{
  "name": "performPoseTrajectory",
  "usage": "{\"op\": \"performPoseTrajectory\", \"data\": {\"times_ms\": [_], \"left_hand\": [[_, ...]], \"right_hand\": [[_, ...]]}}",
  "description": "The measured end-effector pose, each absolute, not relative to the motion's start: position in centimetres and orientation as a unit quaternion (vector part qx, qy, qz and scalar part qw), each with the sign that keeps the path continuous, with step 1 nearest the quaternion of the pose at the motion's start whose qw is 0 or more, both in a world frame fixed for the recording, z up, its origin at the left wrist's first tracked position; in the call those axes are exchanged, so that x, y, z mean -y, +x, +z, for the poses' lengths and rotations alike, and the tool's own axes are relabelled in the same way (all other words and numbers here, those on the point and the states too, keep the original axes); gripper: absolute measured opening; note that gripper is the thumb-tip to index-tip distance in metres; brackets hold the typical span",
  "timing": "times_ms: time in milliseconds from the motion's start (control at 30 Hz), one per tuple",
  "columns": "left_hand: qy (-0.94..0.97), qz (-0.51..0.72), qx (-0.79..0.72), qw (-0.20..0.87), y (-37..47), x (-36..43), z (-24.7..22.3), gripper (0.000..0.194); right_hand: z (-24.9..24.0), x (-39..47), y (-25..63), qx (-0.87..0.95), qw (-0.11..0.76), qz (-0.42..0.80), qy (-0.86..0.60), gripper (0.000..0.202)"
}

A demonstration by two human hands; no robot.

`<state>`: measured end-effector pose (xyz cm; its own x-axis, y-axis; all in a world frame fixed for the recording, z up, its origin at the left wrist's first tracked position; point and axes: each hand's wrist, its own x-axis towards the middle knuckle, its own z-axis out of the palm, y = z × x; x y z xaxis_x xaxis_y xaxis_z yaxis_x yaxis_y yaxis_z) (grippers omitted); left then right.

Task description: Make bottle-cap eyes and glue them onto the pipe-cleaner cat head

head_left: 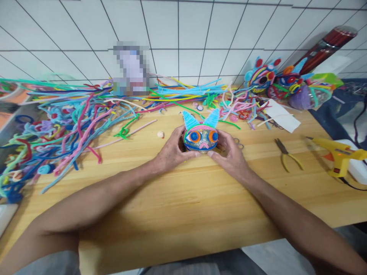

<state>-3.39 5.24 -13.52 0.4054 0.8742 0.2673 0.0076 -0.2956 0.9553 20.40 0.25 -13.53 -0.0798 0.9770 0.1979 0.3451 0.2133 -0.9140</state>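
Between my two hands is a small animal-face craft [204, 138] made with pipe cleaners. It has light blue pointed ears, orange-ringed blue eyes, a pink mouth and a rim of green and blue. My left hand [175, 147] wraps round its left side, thumb along the lower edge. Round the right side curls my right hand [229, 152], its thumb also at the lower edge. The face points up toward me; its back and most of my fingertips are hidden. A pair of scissors [238, 143] shows partly beside my right hand.
Loose pipe cleaners [86, 126] heap at the left and along the tiled wall. Yellow-handled pliers [286, 154] and a yellow glue gun [338, 154] lie right. Similar crafts [260, 78] stand back right by a red cylinder [327, 47]. A small pale ball [160, 134] sits left of my hands.
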Motion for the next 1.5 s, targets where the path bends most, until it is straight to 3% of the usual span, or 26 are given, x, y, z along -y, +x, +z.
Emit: {"op": "performPoseTrajectory", "data": {"times_ms": [767, 1100, 1500], "left_hand": [[0.701, 0.435, -0.346, 0.446, -3.6, -5.6, -14.1, 0.095], [0.764, 0.371, -0.349, 0.395, -4.5, -6.3, -14.9, 0.112], [0.808, 0.352, -0.327, 0.343, -4.9, -6.5, -14.9, 0.103]], "right_hand": [[-14.5, -0.3, 20.5, 0.657, 0.431, 0.329, -0.524, 0.082], [-13.9, -0.7, 21.0, 0.681, 0.39, 0.269, -0.558, 0.061], [-14.1, -0.9, 21.2, 0.713, 0.362, 0.223, -0.557, 0.057]]}}
